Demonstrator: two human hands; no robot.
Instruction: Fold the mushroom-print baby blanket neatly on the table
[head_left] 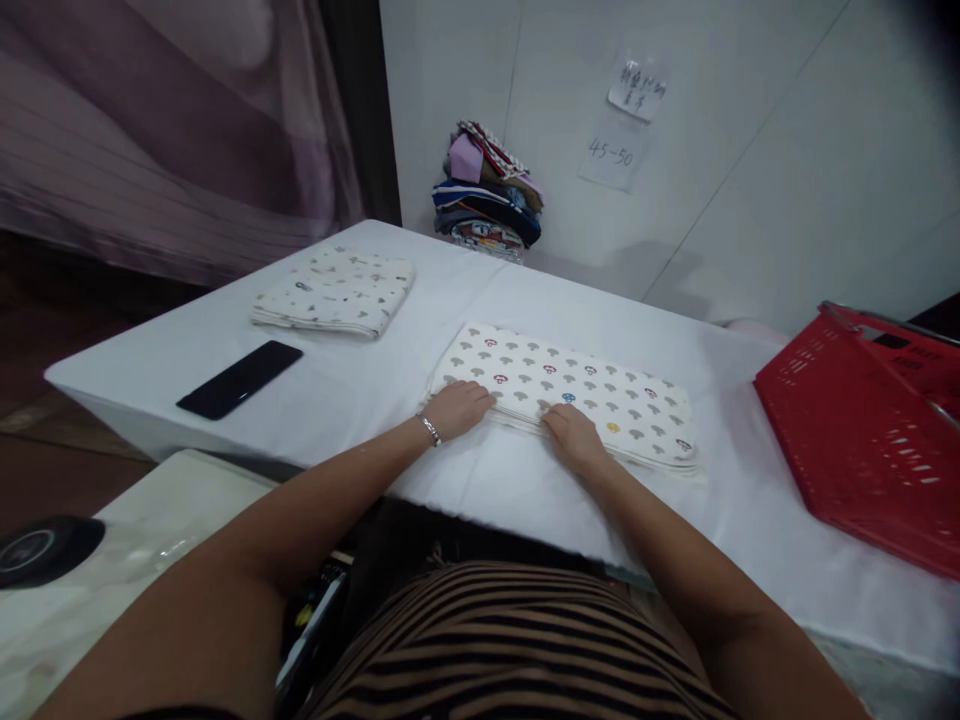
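A white cloth with rows of grey mushrooms and a few red, blue and yellow ones lies folded into a long strip on the table. My left hand, a silver bracelet at its wrist, holds the near edge toward the left end, fingers pressed together. Farther right on the same edge, the curled fingers of my right hand grip the layers. Both thumbs are mostly hidden. Toward the back left is a second folded cloth, white with small scattered prints, touched by neither hand.
A black phone lies on the white-covered table to the left. At the right stands a red plastic basket. A stack of folded fabrics rises behind the table by the wall. A dark round object sits on a pale surface at lower left.
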